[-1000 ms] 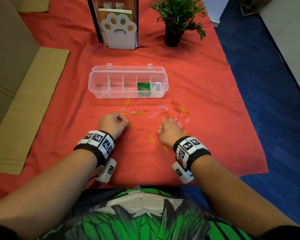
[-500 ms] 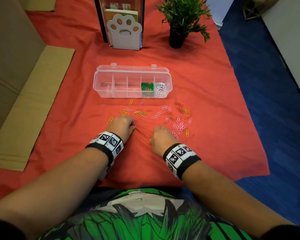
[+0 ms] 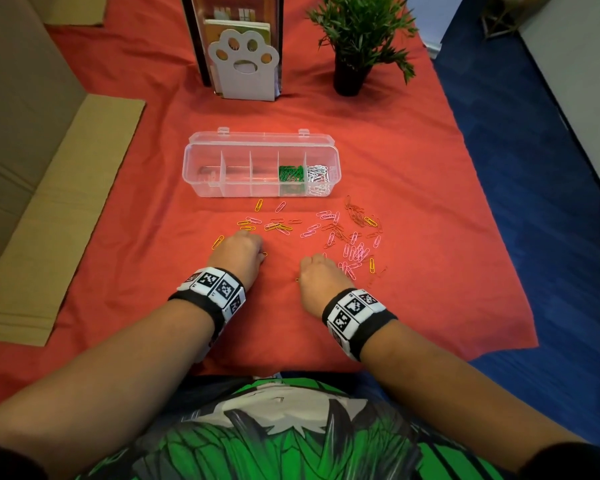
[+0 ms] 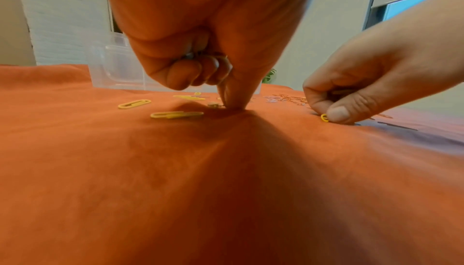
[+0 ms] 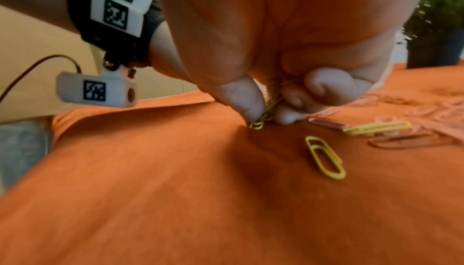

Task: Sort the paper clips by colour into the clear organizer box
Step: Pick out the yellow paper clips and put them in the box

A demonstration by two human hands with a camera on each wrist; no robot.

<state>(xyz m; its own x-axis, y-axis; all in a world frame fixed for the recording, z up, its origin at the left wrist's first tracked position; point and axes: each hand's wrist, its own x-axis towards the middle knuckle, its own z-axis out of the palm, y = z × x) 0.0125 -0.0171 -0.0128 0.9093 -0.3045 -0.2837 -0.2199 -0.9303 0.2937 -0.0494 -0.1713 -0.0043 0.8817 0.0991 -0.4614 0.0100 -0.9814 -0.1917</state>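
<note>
The clear organizer box (image 3: 201, 168) lies open on the red cloth, with green clips (image 3: 290, 174) in its fourth compartment and white clips (image 3: 317, 178) in the fifth. Loose yellow clips (image 3: 278, 226), pink clips (image 3: 355, 252) and red clips (image 3: 355, 216) are scattered in front of it. My left hand (image 4: 232, 104) is curled, its thumb and forefinger pressed to the cloth, and wire loops of clips show inside the fist. My right hand (image 5: 266, 118) pinches a bunch of yellow clips (image 5: 258, 125) against the cloth. The head view shows only the backs of both hands.
A paw-shaped white book stand (image 3: 245, 69) and a potted plant (image 3: 354, 39) stand beyond the box. Flat cardboard (image 3: 49, 216) lies along the left. The red cloth's edge (image 3: 499, 244) runs down the right, over a blue floor. A single yellow clip (image 5: 325, 158) lies near my right hand.
My right hand has moved left and toward my body, onto a yellow clip that lay there. The left hand has shifted only slightly. The head view has tilted a little.
</note>
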